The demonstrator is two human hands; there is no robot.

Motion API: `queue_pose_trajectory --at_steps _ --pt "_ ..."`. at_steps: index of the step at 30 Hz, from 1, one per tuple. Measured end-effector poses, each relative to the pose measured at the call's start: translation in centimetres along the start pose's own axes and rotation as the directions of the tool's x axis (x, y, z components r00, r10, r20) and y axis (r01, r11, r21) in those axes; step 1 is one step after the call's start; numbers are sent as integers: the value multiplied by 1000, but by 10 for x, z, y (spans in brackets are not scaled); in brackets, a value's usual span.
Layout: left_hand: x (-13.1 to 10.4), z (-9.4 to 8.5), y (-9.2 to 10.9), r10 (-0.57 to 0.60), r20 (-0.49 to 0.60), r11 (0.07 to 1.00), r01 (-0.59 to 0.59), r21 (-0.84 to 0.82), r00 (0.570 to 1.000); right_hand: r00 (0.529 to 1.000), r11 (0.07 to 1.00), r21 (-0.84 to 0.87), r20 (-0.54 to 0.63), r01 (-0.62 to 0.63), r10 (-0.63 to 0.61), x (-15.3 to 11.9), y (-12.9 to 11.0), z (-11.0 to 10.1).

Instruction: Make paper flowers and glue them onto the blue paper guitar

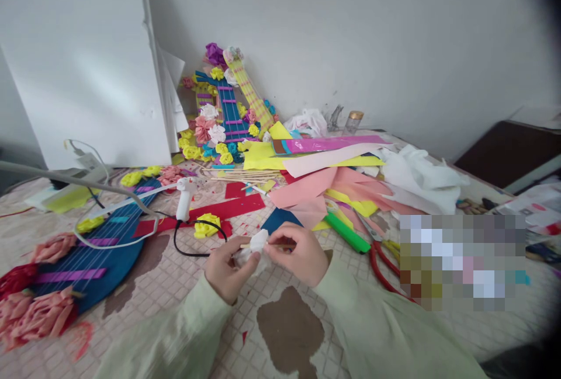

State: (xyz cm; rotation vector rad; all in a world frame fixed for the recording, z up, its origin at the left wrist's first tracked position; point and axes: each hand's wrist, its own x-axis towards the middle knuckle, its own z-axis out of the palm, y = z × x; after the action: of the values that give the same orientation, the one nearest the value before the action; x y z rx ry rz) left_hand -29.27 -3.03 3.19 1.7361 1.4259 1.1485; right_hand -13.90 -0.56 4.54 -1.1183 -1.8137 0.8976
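left grip (225,271) — paper (259,240) edge — open tablecloth (242,312)

Matt white paper (259,240) and a bare wooden stick (245,246); smooth white plastic glue gun (184,199); wrinkled, matt crepe-paper roses (48,313); glossy magenta plastic wrapper (335,144); clear, smooth jar (352,124)
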Motion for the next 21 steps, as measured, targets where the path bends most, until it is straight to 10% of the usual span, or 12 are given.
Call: queue_pose_trajectory --at_steps 12,21 --pt "0 3 4 245 -81 929 -209 305 966 999 998 -51 7 -31 31 -1 -3 2" --pt "1 8 2 169 -121 937 -121 329 978 993 984 -158 -68 86 -98 -4 -4 7"
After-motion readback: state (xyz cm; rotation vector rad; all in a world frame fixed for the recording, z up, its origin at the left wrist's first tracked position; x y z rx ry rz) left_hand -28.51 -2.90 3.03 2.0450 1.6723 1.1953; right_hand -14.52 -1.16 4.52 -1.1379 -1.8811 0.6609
